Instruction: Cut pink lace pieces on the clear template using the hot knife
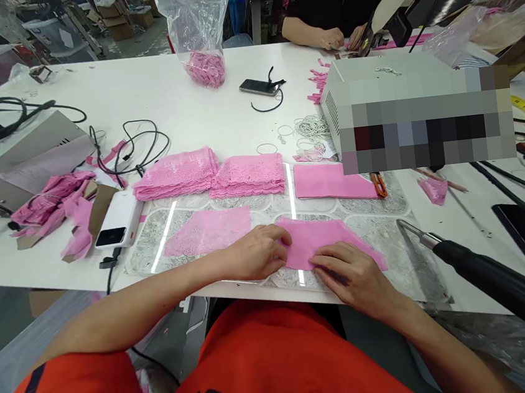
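Note:
A plain pink fabric piece [320,235] lies between my hands on a clear mat [388,233]. My left hand [265,249] pinches its left edge, fingers curled. At its lower edge is my right hand [348,269], thumb and fingers closed on the fabric, with the fingertips partly hidden. Left of my left hand, a pink lace piece [219,229] lies flat. Beyond it are two stacks of pink lace pieces, a left stack [175,173] and a right stack [247,176]. A stack of plain pink fabric [331,182] lies behind my right hand, an orange-handled tool [378,185] at its end.
A black-handled tool with a bent metal tip [450,248] juts in from the right. A white power bank [121,219] and cables stand left. Farther back are a grey machine box [371,69], a phone [258,87] and a plastic bag [201,34]. A co-worker's hands [339,37] work across the table.

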A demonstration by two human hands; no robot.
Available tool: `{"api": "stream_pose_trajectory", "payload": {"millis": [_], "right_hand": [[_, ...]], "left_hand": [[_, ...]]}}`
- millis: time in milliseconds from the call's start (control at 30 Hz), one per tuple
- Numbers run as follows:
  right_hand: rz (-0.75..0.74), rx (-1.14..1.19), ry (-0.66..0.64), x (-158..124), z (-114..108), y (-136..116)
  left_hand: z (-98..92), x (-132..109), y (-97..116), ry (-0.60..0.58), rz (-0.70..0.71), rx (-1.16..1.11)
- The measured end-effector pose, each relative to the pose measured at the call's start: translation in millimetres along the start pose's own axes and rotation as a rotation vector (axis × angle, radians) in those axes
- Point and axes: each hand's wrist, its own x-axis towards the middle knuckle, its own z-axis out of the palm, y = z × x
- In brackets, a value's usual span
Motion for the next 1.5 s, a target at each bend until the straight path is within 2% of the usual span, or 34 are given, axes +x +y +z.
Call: {"api": "stream_pose_trajectory", "payload": {"millis": [367,733,1167,1367,1500], "right_hand": [[0.0,-0.018,-0.022,-0.2,-1.4,-0.8],[0.009,-0.012,-0.003,-1.4,-0.8,0.2],[0.001,-0.001,-0.009,1.5,-2.7,-2.5],[-0.005,-0.117,0.073,15.6,14.5,-16.6],[-0.013,-0.201,0.114,19.7,21.9,-13.4]], "left_hand": [[1.4,5.2,7.9,-0.01,-0.075,0.041],[9.2,-0.2,11.0,0.016,-0.065,0.135],[4.9,0.9,12.0,0.02,-0.099,0.058],[6.8,1.4,9.3,0.069,-0.106,0.017],[5.4,1.2,8.6,0.099,-0.088,-0.022]]}}
